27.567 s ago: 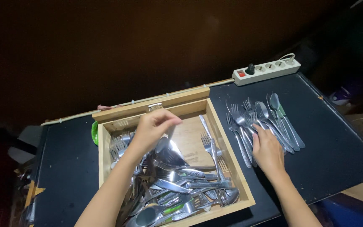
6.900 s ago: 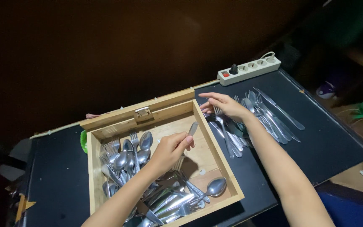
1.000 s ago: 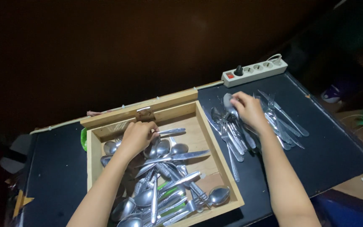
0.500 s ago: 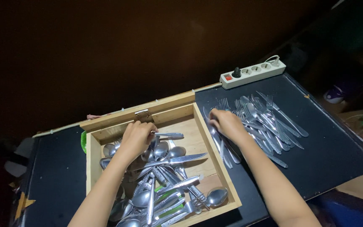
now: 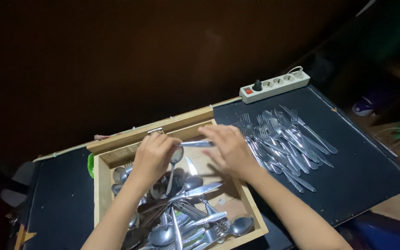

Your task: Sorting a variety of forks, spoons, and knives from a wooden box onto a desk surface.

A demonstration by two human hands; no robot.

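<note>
An open light wooden box point(image 5: 99, 185) holds a jumble of steel spoons, forks and knives point(image 5: 181, 217). The left hand point(image 5: 153, 155) has its fingers pinched on a steel utensil handle point(image 5: 195, 144) over the box; the right hand point(image 5: 228, 149), fingers spread, touches it (slightly blurred). Sorted steel cutlery point(image 5: 283, 139) lies on the black desk point(image 5: 362, 166) beside a white power strip point(image 5: 274, 86).

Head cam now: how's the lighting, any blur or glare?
Head view: one hard light from the camera side, with the background falling to near black. The right hand is motion-blurred over the wooden box; the left hand is sharper, holding a spoon. Bright glare on the cutlery pile on the black table. The power strip stays readable.
</note>
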